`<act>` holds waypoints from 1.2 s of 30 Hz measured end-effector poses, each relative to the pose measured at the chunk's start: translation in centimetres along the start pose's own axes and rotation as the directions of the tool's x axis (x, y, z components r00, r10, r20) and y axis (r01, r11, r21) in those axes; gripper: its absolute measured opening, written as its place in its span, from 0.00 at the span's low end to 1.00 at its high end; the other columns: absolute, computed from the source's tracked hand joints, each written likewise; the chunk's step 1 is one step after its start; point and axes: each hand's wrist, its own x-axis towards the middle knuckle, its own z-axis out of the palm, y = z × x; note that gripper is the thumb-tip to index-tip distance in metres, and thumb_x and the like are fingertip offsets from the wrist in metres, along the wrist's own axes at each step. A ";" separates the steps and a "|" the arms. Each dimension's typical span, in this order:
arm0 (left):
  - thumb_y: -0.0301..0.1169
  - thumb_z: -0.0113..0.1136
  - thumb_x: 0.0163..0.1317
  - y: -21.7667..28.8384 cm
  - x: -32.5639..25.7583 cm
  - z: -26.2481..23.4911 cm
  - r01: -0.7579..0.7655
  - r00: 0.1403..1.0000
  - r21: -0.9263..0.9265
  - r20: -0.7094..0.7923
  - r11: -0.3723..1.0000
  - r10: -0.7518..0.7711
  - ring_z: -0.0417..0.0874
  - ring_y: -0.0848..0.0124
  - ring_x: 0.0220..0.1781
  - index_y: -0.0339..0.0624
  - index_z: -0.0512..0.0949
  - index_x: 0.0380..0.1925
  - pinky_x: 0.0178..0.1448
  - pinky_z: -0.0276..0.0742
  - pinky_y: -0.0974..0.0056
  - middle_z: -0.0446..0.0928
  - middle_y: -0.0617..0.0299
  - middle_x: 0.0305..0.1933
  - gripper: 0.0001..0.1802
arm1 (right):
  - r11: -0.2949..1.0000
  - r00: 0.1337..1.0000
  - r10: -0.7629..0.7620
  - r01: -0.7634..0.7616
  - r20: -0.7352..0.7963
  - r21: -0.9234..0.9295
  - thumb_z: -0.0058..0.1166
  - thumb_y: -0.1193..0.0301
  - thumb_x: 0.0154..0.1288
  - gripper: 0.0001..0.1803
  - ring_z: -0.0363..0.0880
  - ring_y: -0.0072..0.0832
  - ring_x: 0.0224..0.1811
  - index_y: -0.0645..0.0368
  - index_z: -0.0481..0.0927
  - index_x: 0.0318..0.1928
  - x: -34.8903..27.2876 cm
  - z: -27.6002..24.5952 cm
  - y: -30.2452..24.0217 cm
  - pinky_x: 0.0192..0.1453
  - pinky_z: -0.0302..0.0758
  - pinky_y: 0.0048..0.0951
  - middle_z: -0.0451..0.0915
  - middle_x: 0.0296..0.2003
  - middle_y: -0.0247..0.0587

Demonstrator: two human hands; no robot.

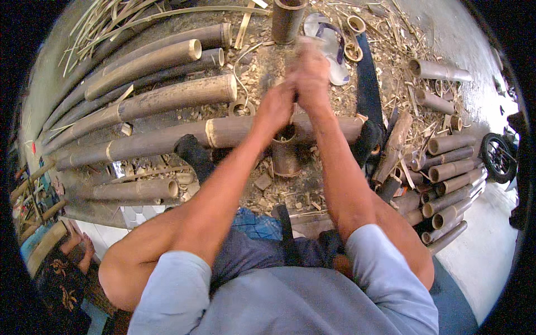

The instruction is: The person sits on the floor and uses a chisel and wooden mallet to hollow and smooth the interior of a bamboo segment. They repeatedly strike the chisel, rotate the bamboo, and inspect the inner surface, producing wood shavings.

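Note:
Both my hands are closed and brought together in front of me, above a long brown bamboo pole (167, 138) that lies crosswise. My right hand (310, 78) is the farther one and smeared by motion. My left hand (274, 107) presses against it from the near left side. A dark, slim thing shows between them, too blurred to name. Below the hands, a round opening (287, 133) shows at the pole, and a short bamboo piece (286, 159) sits on its near side. My feet in dark coverings, left (195, 156) and right (368, 137), rest by the pole.
Several bamboo poles (178, 92) lie at the left, with thin strips (120, 19) behind. Cut bamboo tubes (452, 167) are stacked at the right near a wheel (498, 158). A bamboo tube (287, 22) and a flip-flop (335, 47) are ahead. Another person's hand (86, 254) shows lower left.

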 end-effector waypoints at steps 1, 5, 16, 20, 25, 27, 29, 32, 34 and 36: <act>0.46 0.40 0.77 0.8 1.2 -0.4 0.123 0.978 0.008 0.170 0.992 -0.122 0.83 0.40 0.43 0.34 0.77 0.53 0.50 0.76 0.43 0.81 0.37 0.36 0.26 | 0.968 0.989 0.113 -0.090 -0.090 0.234 0.63 0.57 0.65 0.18 0.77 0.31 0.23 0.56 0.72 0.34 0.7 -1.1 1.4 0.26 0.77 0.37 0.73 0.24 0.40; 0.60 0.32 0.78 2.1 2.9 -1.4 0.417 0.867 0.078 0.263 0.905 -0.422 0.80 0.33 0.42 0.31 0.81 0.40 0.48 0.75 0.41 0.79 0.34 0.34 0.41 | 0.531 0.804 0.572 -0.514 0.162 0.674 0.55 0.46 0.72 0.24 0.74 0.29 0.20 0.53 0.69 0.35 1.9 -1.1 5.5 0.21 0.73 0.32 0.72 0.22 0.38; 0.57 0.36 0.78 5.6 -7.4 0.3 0.438 0.515 -0.628 -0.411 0.643 -0.752 0.81 0.54 0.42 0.34 0.75 0.46 0.48 0.78 0.51 0.78 0.46 0.41 0.33 | 0.978 0.258 0.047 0.184 0.965 -0.096 0.51 0.38 0.69 0.36 0.86 0.43 0.41 0.65 0.86 0.43 -5.4 9.7 -2.9 0.53 0.78 0.45 0.87 0.41 0.54; 0.54 0.36 0.79 2.6 -4.9 0.6 0.396 0.630 -0.604 -0.369 0.692 -0.683 0.82 0.61 0.39 0.36 0.74 0.48 0.44 0.80 0.56 0.80 0.49 0.40 0.30 | 0.974 0.698 0.218 -0.112 0.683 -0.197 0.49 0.41 0.72 0.36 0.86 0.45 0.32 0.68 0.84 0.36 -0.6 8.4 0.8 0.41 0.80 0.48 0.84 0.28 0.56; 0.65 0.24 0.76 1.9 -0.4 0.6 0.631 0.729 -0.569 0.204 0.527 -0.653 0.76 0.66 0.17 0.35 0.75 0.31 0.24 0.74 0.59 0.73 0.57 0.18 0.44 | 0.944 0.904 0.323 -0.285 0.281 -0.168 0.57 0.47 0.72 0.25 0.69 0.20 0.21 0.59 0.79 0.33 2.5 3.8 3.1 0.24 0.66 0.31 0.73 0.21 0.31; 0.68 0.22 0.74 2.5 0.5 0.5 0.654 0.755 -0.445 0.325 0.612 -0.570 0.76 0.65 0.16 0.36 0.74 0.25 0.25 0.74 0.58 0.72 0.57 0.17 0.47 | 0.927 0.928 0.357 -0.366 0.108 0.079 0.57 0.47 0.72 0.24 0.66 0.20 0.19 0.55 0.74 0.31 1.5 0.6 2.9 0.22 0.65 0.29 0.70 0.20 0.28; 0.73 0.21 0.71 2.8 0.9 0.6 0.546 0.797 -0.283 0.465 0.789 -0.385 0.85 0.57 0.28 0.30 0.78 0.26 0.40 0.81 0.52 0.81 0.45 0.26 0.54 | 0.901 0.922 0.383 -0.358 -0.059 0.244 0.56 0.50 0.74 0.20 0.67 0.21 0.19 0.54 0.72 0.38 0.1 -2.8 2.8 0.21 0.66 0.27 0.70 0.20 0.30; 0.59 0.24 0.80 3.1 0.6 1.5 0.349 0.762 -0.234 0.634 0.907 -0.129 0.85 0.51 0.32 0.33 0.81 0.39 0.45 0.81 0.48 0.84 0.46 0.29 0.42 | 0.965 0.822 0.255 -0.250 -0.509 0.081 0.52 0.52 0.77 0.20 0.72 0.25 0.22 0.57 0.72 0.43 -3.3 -5.3 3.0 0.26 0.73 0.28 0.72 0.25 0.35; 0.60 0.27 0.79 3.0 -0.1 2.2 0.215 0.713 -0.181 0.701 0.960 -0.027 0.84 0.48 0.55 0.35 0.80 0.55 0.63 0.75 0.49 0.83 0.40 0.51 0.41 | 0.772 0.693 0.508 -0.104 -0.511 0.627 0.51 0.49 0.77 0.22 0.71 0.28 0.22 0.56 0.72 0.40 -7.8 -6.6 2.6 0.29 0.75 0.32 0.72 0.23 0.36; 0.61 0.29 0.79 3.2 -0.2 3.2 0.069 0.652 -0.220 0.748 0.973 0.123 0.79 0.49 0.65 0.38 0.76 0.63 0.71 0.69 0.51 0.78 0.40 0.63 0.40 | 0.772 0.665 0.534 -0.131 -0.522 0.622 0.51 0.46 0.77 0.24 0.71 0.27 0.21 0.55 0.70 0.38 -8.6 -7.2 2.3 0.26 0.73 0.31 0.69 0.22 0.36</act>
